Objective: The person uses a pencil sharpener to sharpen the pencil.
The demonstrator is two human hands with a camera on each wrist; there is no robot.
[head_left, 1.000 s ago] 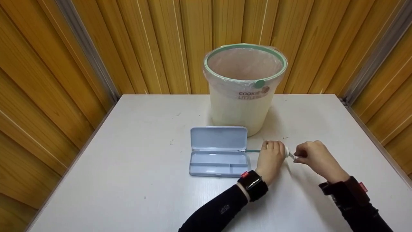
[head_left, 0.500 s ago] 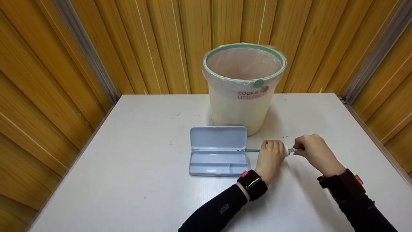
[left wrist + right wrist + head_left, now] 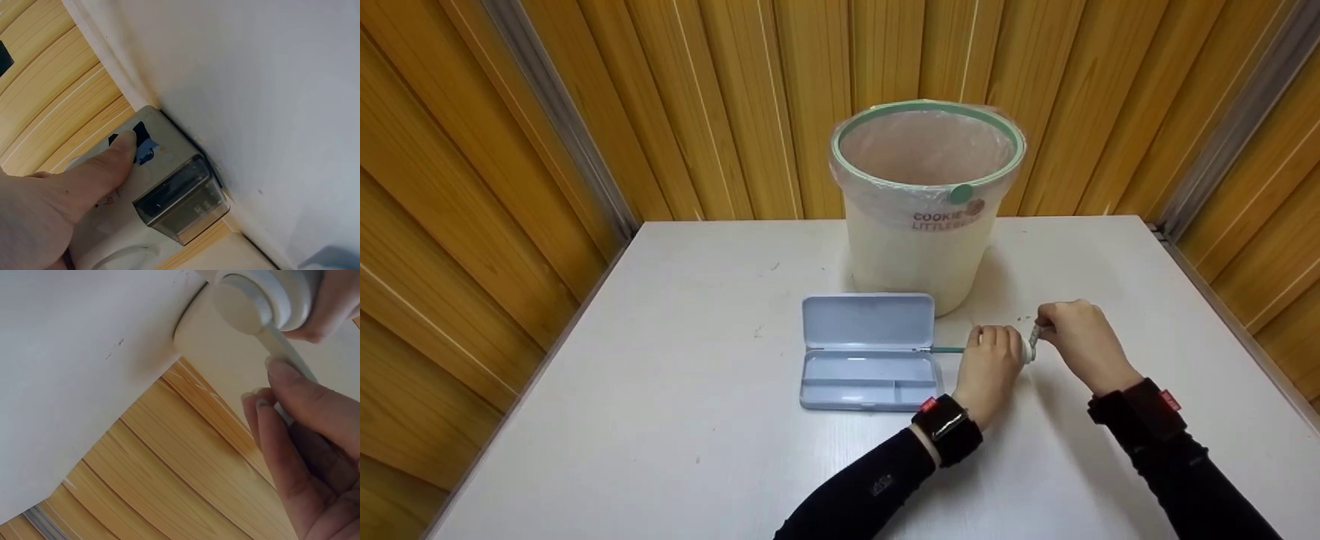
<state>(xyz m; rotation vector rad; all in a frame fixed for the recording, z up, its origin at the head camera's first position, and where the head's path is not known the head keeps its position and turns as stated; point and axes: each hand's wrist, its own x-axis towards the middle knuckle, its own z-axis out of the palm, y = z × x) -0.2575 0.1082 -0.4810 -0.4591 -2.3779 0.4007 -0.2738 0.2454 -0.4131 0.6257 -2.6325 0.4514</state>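
My left hand (image 3: 988,371) grips a white pencil sharpener and holds it against the table. In the left wrist view the thumb presses on the sharpener body (image 3: 160,149), beside its see-through shavings drawer (image 3: 188,205). A green pencil (image 3: 947,349) sticks out of the sharpener's left side, towards the pencil case; its other end is hidden. To the right, my right hand (image 3: 1081,341) pinches the crank handle (image 3: 284,351) between thumb and fingers. The crank's round hub (image 3: 239,306) sits on the sharpener's end in the right wrist view.
An open light-blue pencil case (image 3: 870,367) with divided compartments lies left of the hands. Behind it stands a cream waste bin (image 3: 915,255) with a green rim and clear liner. Wood-patterned panels (image 3: 735,112) border the white table (image 3: 660,375).
My right hand has moved up and slightly left, swinging the crank from pointing down-right to pointing upward. The left hand and sharpener stay nearly still.
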